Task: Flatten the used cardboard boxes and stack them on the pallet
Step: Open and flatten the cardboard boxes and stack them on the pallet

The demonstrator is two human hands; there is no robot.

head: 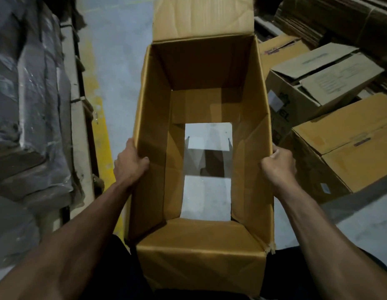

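Note:
A tall brown cardboard box (pixel 151 118) stands open in front of me, its far top flap raised and its near flap folded down toward my body. The bottom flaps are apart, so the grey floor shows through the middle. My left hand (pixel 129 163) grips the top edge of the left wall, thumb inside. On the opposite side, my right hand (pixel 279 165) grips the top edge of the right wall, which is creased.
Several used cardboard boxes (pixel 331 79) are piled on the floor at the right, with flattened cardboard stacked behind them (pixel 331 20). Plastic-wrapped goods (pixel 30 105) stand on the left beside a yellow floor line (pixel 99 118). Grey concrete floor (pixel 116 50) runs ahead.

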